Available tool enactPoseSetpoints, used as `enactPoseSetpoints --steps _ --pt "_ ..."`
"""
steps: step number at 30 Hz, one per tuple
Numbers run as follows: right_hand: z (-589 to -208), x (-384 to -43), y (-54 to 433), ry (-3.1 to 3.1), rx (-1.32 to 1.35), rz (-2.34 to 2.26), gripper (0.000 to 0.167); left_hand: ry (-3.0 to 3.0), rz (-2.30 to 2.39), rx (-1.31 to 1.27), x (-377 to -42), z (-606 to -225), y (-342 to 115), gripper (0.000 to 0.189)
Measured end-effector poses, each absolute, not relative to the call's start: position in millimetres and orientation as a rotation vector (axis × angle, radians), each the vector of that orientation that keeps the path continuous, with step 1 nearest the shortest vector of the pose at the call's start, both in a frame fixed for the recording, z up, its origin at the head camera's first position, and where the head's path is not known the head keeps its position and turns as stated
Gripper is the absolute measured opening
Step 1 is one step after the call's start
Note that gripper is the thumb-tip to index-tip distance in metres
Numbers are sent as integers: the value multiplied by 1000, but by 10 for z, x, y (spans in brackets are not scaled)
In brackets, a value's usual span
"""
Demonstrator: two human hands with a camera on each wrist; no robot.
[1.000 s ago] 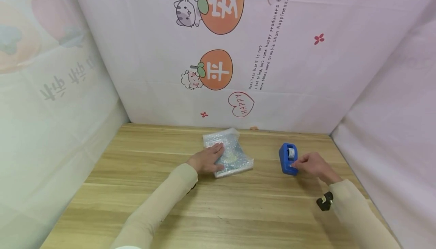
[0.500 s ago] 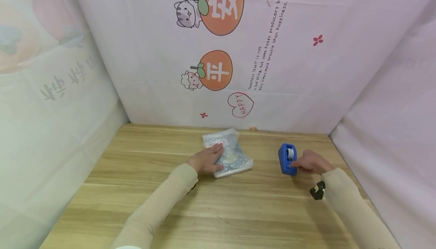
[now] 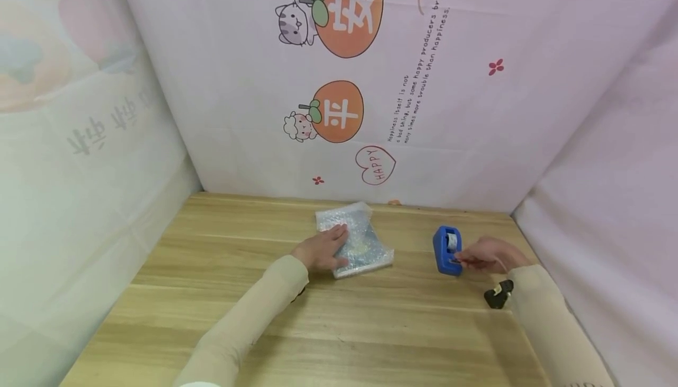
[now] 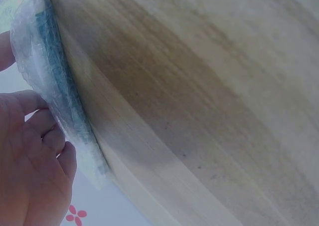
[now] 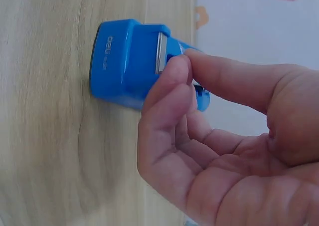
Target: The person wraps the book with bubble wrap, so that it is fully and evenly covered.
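A flat teal-blue item in bubble wrap (image 3: 365, 246) lies near the back of the table. My left hand (image 3: 320, 250) rests on it with fairly straight fingers; the left wrist view shows the wrapped edge (image 4: 37, 46) beside the palm. To the right stands a blue tape dispenser (image 3: 441, 253) with a tape roll (image 3: 452, 241) in it. My right hand (image 3: 489, 254) is at its cutter end. In the right wrist view, thumb and index finger pinch together by the metal cutting edge (image 5: 160, 53), at the tape's end. The tape itself is hard to make out.
The wooden table (image 3: 339, 328) backs onto a printed white cloth wall (image 3: 254, 140), with more cloth on the left and right sides. A small black device (image 3: 498, 294) sits at my right wrist.
My right hand has stayed at the dispenser; its wrist dropped and shifted left, then drew slightly back right, its fingers now pinched at the cutter. The left hand and wrapped item have not moved.
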State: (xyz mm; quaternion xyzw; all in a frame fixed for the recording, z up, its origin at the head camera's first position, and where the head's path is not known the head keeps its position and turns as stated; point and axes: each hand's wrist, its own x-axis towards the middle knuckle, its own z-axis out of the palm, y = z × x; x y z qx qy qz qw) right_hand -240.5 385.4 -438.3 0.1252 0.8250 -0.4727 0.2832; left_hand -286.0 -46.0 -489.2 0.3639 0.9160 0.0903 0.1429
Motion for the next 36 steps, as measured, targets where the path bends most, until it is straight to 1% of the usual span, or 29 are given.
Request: enactPoseSetpoints --steps 13,20,26,29,32,36 --pt "-4336 -2403 3916 2070 373 -1231 26 2649 250 1058 -2847 -4880 -436 82" --pt "-4381 -2378 3901 1952 412 -1352 24 2646 280 1060 -2835 -4879 -437 81" --pt "-4377 -2349 3860 1839 464 -1506 36 2657 285 1053 -2850 -4868 -456 82" --pt "-4396 -2331 3854 1831 484 -1533 30 2653 273 1056 -2857 -4869 -450 82" --pt "-4447 -2307 3852 1841 499 -1557 17 2654 268 1057 -2856 -4876 -449 81" --pt "-4487 -2262 3853 1894 490 -1581 13 2655 260 1056 -2848 -4866 -448 81"
